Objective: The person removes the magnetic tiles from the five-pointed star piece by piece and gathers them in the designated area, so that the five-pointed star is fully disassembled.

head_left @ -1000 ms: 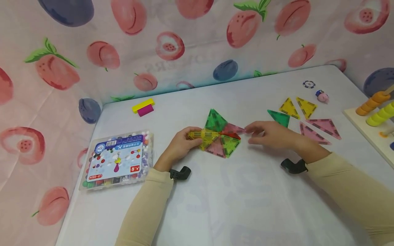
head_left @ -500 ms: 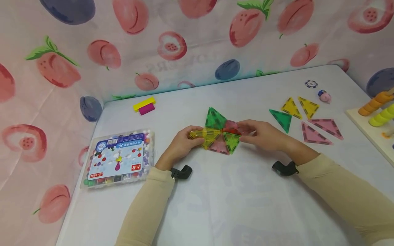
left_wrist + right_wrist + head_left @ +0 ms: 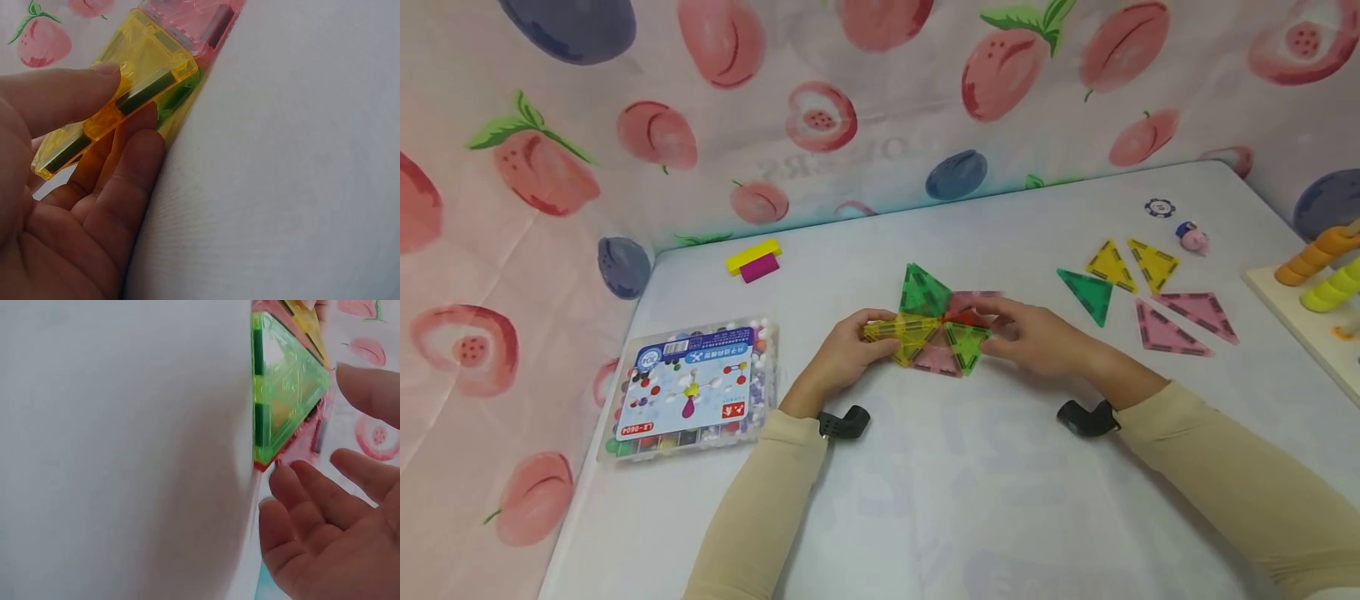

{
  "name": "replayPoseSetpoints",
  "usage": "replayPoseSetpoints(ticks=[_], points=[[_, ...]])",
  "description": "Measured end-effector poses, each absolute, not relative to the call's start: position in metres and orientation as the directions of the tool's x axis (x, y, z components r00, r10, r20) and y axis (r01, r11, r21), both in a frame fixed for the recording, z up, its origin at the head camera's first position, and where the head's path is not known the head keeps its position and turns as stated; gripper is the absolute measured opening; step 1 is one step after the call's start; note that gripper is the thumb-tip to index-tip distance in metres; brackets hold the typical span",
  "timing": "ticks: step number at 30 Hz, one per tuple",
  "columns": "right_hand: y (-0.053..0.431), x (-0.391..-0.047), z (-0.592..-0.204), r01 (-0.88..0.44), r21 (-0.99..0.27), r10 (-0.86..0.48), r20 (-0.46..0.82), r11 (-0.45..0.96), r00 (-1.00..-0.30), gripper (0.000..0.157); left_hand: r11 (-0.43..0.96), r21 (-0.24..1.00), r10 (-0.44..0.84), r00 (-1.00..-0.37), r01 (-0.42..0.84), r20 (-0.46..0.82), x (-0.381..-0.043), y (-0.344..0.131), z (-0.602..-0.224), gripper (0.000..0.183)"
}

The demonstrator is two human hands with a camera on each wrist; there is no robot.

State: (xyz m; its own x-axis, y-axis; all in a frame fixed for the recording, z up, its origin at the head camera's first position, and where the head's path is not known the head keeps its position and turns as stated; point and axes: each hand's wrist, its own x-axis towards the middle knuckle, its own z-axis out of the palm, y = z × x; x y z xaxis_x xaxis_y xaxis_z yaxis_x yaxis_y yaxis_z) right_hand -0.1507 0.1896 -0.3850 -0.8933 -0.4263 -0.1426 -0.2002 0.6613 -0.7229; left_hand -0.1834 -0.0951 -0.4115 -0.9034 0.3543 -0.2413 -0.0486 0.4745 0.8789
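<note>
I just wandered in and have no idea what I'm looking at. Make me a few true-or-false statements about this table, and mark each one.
1. The left hand pinches a yellow tile between thumb and fingers. True.
2. The plastic box lies to the right of the tile cluster. False: it lies to the left.
3. A loose green triangle lies farther right than the right hand. True.
4. The round chip is under the right hand. False: it lies well apart, near a small pink figurine.
5. Two loose yellow triangles lie on the table, away from the cluster. True.
</note>
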Motion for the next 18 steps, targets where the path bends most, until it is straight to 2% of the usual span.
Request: replayPoseSetpoints(ticks=[11,18], points=[[0.17,-0.173,-0.383,-0.082,-0.802,-0.287,-0.114,0.591,-0.951,0.064,0.469,0.881,0.356,-0.901,-0.056,-0.246,-0.182,-0.095,-0.41,0.037],[0.167,-0.186,-0.387,-0.037,-0.801,-0.25,-0.142,0.597,-0.958,0.049,0.471,0.881,0.353,-0.903,-0.055,-0.246,-0.182,-0.095,-0.41,0.038]])
